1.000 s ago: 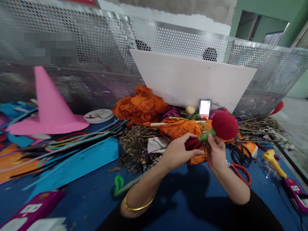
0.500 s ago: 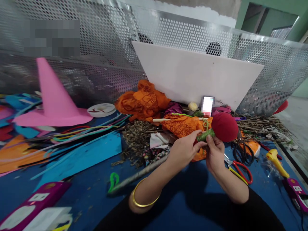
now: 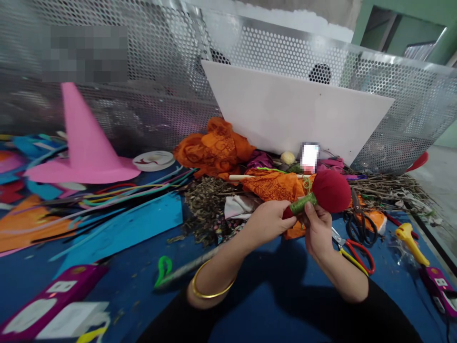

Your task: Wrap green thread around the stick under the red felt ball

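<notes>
In judgement, sound handling keeps the round red cloth-covered ball (image 3: 332, 191) steady and its green thread wrap (image 3: 303, 204) snug. Left hand (image 3: 270, 222): thumb and forefinger pinch the dark-red cloth tail (image 3: 287, 212). Right hand (image 3: 319, 229): thumb and fingers pinch the wrap, beside the ball, above the blue tabletop (image 3: 128, 271). Beyond: crumpled orange patterned cloth (image 3: 273, 185).

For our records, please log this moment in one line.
left hand: holding red cloth tail; right hand: holding green yarn wrap; adjoining: red cloth ball
</notes>
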A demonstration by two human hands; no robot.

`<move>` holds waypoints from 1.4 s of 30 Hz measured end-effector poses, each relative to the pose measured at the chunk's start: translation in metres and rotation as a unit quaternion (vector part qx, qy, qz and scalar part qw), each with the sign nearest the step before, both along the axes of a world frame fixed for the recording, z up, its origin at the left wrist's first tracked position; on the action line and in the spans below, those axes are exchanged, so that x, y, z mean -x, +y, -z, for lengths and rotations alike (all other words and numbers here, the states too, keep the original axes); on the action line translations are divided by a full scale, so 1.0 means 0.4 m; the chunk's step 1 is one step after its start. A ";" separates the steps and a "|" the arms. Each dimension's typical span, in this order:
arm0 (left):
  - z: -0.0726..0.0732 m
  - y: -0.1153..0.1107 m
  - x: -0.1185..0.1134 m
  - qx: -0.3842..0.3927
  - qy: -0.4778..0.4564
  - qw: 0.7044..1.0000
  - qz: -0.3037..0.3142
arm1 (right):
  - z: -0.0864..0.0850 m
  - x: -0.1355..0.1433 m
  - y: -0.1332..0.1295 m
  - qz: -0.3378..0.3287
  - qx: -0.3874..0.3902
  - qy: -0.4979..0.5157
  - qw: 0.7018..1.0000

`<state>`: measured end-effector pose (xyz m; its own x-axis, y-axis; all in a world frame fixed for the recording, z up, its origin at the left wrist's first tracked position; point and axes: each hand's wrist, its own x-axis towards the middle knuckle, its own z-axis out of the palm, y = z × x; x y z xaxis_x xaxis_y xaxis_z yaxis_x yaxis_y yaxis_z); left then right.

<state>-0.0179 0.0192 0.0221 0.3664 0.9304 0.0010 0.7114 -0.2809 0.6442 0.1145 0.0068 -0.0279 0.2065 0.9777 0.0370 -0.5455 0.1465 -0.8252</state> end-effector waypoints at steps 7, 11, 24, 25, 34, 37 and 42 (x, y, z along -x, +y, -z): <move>0.023 0.015 0.000 0.092 -0.145 0.985 0.026 | -0.009 -0.004 0.006 0.015 -0.003 -0.005 1.000; 0.016 0.019 0.000 0.078 -0.153 0.984 0.054 | -0.008 -0.008 0.011 0.014 -0.004 -0.005 1.000; 0.006 0.015 0.004 0.165 -0.217 0.960 0.071 | -0.014 -0.016 0.011 -0.011 -0.021 -0.007 1.000; 0.008 0.014 0.002 0.178 -0.226 0.956 0.065 | -0.014 -0.016 0.010 -0.015 -0.019 -0.004 1.000; 0.017 0.025 0.002 0.188 -0.268 0.942 0.076 | -0.008 -0.015 0.014 0.001 -0.023 -0.020 1.000; 0.014 0.024 0.003 0.191 -0.252 0.946 0.071 | -0.001 -0.018 0.015 0.002 -0.027 -0.025 0.999; 0.007 0.011 0.001 0.218 -0.253 0.941 0.052 | -0.001 -0.017 0.010 -0.020 -0.034 -0.005 0.999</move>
<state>-0.0182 0.0235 0.0195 0.5113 0.8417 -0.1736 0.2667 0.0366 0.9631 0.1214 0.0109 -0.0274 0.1660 0.9804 0.1065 -0.5431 0.1810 -0.8199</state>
